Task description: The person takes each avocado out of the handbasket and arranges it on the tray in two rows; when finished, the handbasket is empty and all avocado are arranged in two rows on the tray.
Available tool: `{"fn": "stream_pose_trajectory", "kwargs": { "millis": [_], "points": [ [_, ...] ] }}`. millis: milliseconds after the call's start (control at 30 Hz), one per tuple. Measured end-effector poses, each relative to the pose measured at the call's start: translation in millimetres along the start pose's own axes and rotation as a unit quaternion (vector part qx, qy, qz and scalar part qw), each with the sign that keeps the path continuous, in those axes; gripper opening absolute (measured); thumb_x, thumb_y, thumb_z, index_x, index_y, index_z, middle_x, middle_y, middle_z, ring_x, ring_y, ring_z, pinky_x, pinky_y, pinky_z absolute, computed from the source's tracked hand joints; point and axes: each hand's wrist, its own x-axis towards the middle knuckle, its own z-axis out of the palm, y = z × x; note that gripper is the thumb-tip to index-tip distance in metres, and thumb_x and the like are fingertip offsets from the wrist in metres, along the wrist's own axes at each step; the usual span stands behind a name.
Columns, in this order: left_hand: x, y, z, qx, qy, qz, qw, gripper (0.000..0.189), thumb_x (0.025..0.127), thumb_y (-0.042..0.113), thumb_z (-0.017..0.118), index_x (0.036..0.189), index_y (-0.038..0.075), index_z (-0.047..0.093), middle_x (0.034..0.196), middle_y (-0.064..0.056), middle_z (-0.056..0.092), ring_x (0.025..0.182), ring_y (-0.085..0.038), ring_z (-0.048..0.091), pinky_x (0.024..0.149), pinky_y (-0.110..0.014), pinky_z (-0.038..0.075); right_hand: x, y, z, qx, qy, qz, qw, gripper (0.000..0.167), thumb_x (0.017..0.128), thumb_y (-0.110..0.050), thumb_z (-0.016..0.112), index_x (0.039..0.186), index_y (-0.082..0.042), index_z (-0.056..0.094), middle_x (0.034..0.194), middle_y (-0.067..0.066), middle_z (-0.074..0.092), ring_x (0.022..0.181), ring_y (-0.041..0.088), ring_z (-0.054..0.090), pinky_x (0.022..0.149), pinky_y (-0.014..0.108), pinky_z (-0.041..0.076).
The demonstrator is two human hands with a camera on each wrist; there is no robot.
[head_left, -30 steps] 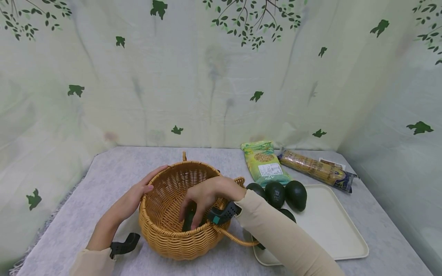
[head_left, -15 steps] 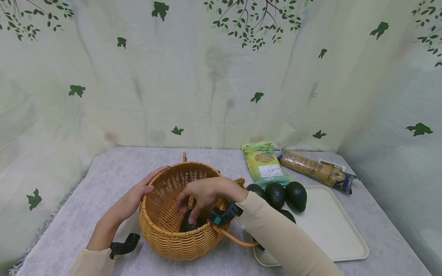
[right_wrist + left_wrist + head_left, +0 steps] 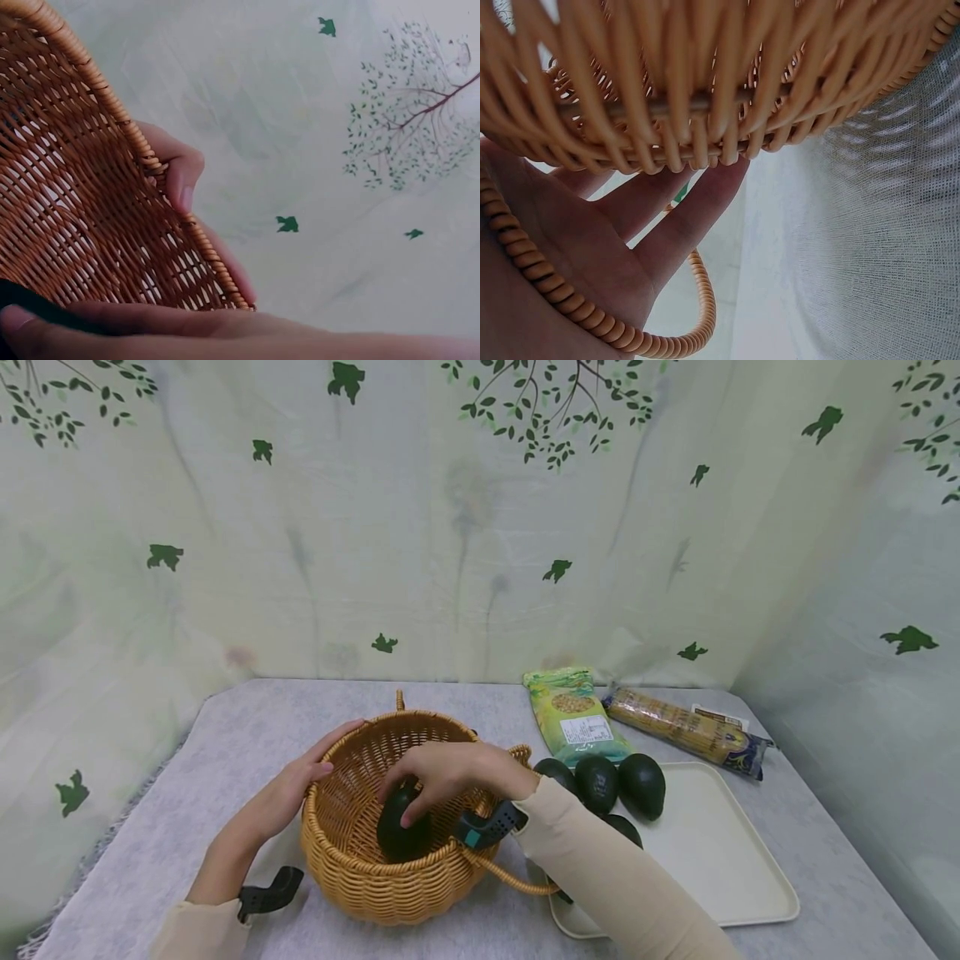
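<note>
A round wicker basket (image 3: 375, 893) stands on the cloth-covered table in the head view. My left hand (image 3: 296, 785) holds its left rim, thumb over the edge. In the left wrist view, the fingers of that left hand (image 3: 570, 247) lie against the woven outside, and a looped handle (image 3: 544, 281) crosses the palm. Inside the basket, my right hand (image 3: 442, 777) grips a dark green avocado (image 3: 396, 833) between thumb and fingers. Only a sliver of this avocado (image 3: 45, 309) shows in the right wrist view. The basket's floor is partly hidden beneath the right hand.
Right of the basket, several avocados (image 3: 642, 785) lie at the left side of a cream tray (image 3: 720, 852); my right forearm covers part of it. Behind are a green-yellow bag (image 3: 573, 718) and a long clear packet (image 3: 682, 731). A second basket handle (image 3: 517, 878) leans onto the tray.
My right hand has shifted slightly left inside the basket. The avocado has turned and moved left, so more of it shows. My left hand and the basket have stayed in place.
</note>
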Motion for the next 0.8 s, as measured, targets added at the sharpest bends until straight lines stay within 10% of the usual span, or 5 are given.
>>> {"fn": "stream_pose_trajectory", "kwargs": {
  "millis": [800],
  "points": [
    [-1.0,2.7,-0.3,0.005,0.0,-0.007,1.0,0.058,0.109,0.021,0.029,0.166,0.029,0.022,0.169,-0.019,0.021,0.146,-0.052,0.027,0.102,-0.069,0.038,1.9,-2.3,2.4,-0.028,-0.053,0.01,0.9981,0.049,0.093,-0.023,0.078,0.14,-0.02,0.066,0.141,-0.006,0.064,0.129,0.008,0.056,0.103,0.019,0.043]
  ]
}}
